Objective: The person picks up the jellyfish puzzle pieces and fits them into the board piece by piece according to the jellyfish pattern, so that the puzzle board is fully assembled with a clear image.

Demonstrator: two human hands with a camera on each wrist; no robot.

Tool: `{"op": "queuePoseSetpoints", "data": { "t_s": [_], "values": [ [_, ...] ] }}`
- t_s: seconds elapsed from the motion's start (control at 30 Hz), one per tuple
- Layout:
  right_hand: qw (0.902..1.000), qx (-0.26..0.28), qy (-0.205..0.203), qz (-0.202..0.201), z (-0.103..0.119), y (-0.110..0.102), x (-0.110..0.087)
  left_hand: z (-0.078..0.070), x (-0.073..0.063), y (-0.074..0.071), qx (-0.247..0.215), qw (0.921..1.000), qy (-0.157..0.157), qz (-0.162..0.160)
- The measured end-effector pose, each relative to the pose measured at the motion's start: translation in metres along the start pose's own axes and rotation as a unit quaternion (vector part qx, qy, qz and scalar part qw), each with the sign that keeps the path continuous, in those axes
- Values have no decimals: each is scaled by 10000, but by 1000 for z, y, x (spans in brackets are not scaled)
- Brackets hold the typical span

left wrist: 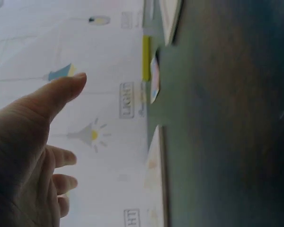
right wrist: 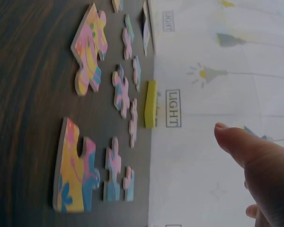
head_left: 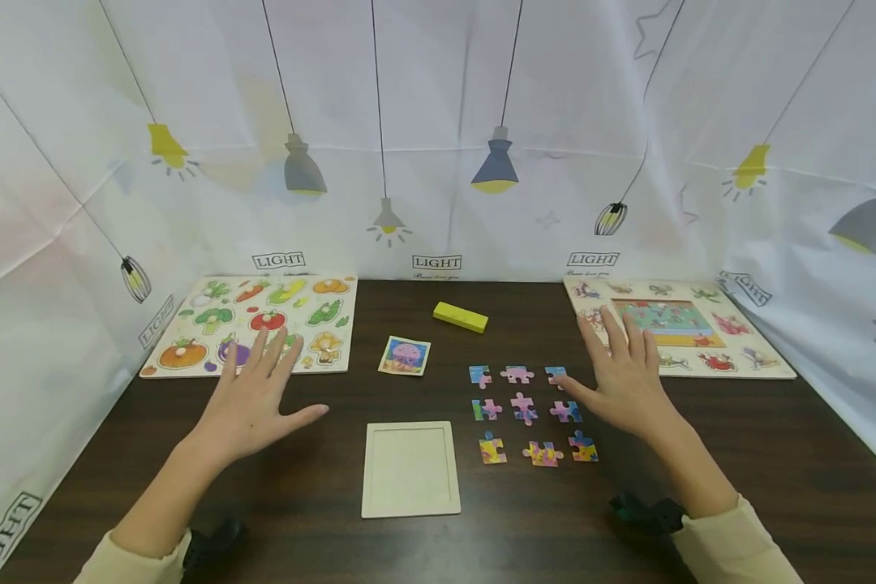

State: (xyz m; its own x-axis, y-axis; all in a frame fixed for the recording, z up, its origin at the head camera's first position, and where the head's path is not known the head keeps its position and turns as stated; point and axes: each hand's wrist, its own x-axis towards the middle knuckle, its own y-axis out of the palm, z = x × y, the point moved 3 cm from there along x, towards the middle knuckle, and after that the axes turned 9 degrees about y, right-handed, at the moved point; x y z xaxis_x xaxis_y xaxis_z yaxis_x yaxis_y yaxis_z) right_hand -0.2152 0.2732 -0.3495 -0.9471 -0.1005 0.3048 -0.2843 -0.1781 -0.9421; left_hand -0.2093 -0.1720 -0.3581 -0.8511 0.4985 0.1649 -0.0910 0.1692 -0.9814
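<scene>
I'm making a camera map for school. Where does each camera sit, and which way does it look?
Head: on the person's head, looking forward and down at the jigsaw pieces and puzzle tray; left hand, right hand and sleeves show.
Left wrist: on that wrist, seeing sideways across the table toward the lamp-print curtain; left thumb and fingertips show.
Right wrist: on that wrist, also sideways, over the jigsaw pieces toward the curtain; right thumb shows.
Both wrist views share the yellow block.

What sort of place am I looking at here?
Probably a tabletop play or puzzle corner: loose jigsaw pieces beside a pale square tray on a dark table, with a lamp-print cloth hung behind it.
</scene>
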Motion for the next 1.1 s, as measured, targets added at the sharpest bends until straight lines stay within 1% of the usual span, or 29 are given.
{"op": "queuePoseSetpoints", "data": {
  "t_s": [0.1, 0.17, 0.33, 0.47, 0.57, 0.63, 0.73, 0.93, 1.0, 1.1],
  "values": [
    [9999, -36, -110, 11, 8, 5, 2, -11, 3, 10, -168, 9993, 237, 230],
    [9998, -49, -168, 16, 13, 8, 3, -17, 5, 15, -241, 9986, 377, 285],
    [9996, 58, -277, 30, 26, 15, 7, -30, 9, 27, -444, 9964, 676, 235],
    [9988, 200, -450, -60, 36, 17, 11, -36, 11, 32, -635, 9945, 817, 167],
    [9977, 309, -589, -97, 43, 17, 15, -41, 13, 34, -752, 9926, 925, 223],
    [9972, 356, -655, -86, 48, 18, 17, -44, 14, 35, -923, 9901, 1016, 292],
    [9967, 403, -710, 27, 56, 22, 21, -47, 15, 38, -1260, 9846, 1123, 447],
    [9953, 487, -775, 329, 72, 31, 29, -49, 13, 47, -1928, 9705, 1233, 760],
    [9945, 586, -752, 443, 77, 36, 31, -50, 12, 49, -2144, 9647, 1264, 863],
    [9934, 722, -673, 592, 83, 43, 33, -52, 11, 53, -2507, 9529, 1323, 1080]
  ]
}}
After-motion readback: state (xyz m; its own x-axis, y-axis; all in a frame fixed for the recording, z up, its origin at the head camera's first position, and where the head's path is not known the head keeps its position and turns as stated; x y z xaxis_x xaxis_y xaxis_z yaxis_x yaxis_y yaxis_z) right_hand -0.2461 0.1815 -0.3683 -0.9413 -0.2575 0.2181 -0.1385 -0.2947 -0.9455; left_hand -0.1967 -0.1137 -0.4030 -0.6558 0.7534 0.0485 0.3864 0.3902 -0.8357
